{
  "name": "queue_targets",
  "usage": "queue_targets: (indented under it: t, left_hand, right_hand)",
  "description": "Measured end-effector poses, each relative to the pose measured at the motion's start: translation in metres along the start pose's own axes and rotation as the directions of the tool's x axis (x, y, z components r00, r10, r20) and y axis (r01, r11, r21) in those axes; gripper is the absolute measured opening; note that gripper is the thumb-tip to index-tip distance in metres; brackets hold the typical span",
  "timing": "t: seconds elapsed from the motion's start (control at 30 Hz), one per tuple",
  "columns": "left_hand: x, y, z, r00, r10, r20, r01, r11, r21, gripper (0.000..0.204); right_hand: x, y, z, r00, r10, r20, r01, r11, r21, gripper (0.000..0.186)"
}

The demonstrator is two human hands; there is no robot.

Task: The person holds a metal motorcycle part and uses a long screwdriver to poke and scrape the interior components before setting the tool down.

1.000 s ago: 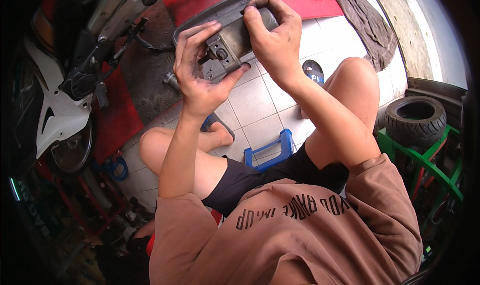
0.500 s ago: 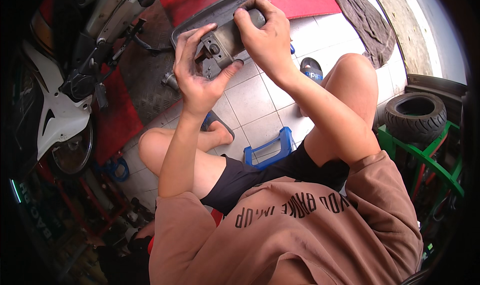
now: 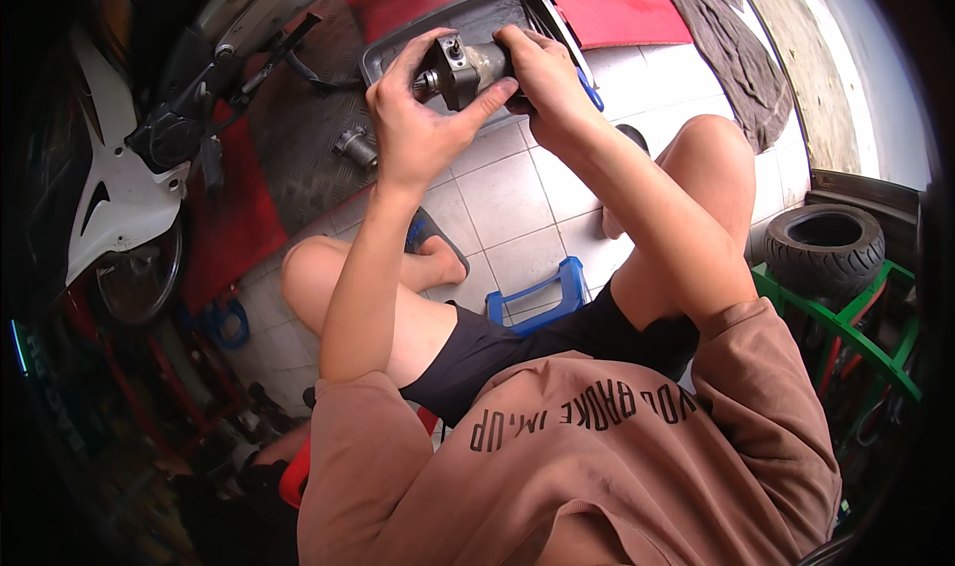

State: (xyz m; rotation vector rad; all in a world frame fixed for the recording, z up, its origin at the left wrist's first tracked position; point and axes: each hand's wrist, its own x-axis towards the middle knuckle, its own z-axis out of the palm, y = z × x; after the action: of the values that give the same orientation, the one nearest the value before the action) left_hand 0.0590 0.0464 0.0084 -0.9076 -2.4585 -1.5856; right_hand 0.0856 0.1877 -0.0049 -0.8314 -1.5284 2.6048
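Above the front of a grey tray [image 3: 468, 15], my two hands hold a dirty grey metal cylindrical part [image 3: 486, 67] with a squarish block at its left end. My left hand [image 3: 423, 123] grips the block end, thumb along the near side and fingers over the far side. Around the right end wraps my right hand [image 3: 549, 81], hiding that end. A short shiny stub sticks out of the block toward my left palm. A second, smaller metal cylindrical part [image 3: 356, 147] lies on the dark textured mat left of my left hand.
A motorcycle [image 3: 119, 183] with white panels stands at the left. Red mats [image 3: 617, 7] lie beyond the tray, with a dark cloth [image 3: 711, 44] to the right. A blue plastic frame [image 3: 542, 295] sits between my legs; a tyre [image 3: 826, 253] rests on a green stand [image 3: 856, 317].
The metal part has turned to lie more level, and both hands have come lower and a little right with it. My right hand has shifted its grip around the right end.
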Motion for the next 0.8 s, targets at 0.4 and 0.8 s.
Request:
queue_targets:
  t: [0.4, 0.8]
  left_hand:
    - [-0.005, -0.012, -0.004, 0.94, 0.192, -0.281, -0.097, 0.943, 0.319, 0.051]
    - [-0.008, -0.006, 0.002, 0.939, -0.061, -0.34, 0.089, 0.994, 0.066, 0.04]
  right_hand:
    - [0.0, 0.017, 0.025, 0.999, 0.045, -0.008, -0.044, 0.998, 0.036, 0.033]
    - [0.001, 0.035, 0.041, 0.999, -0.024, -0.025, 0.027, 0.993, 0.114, 0.051]
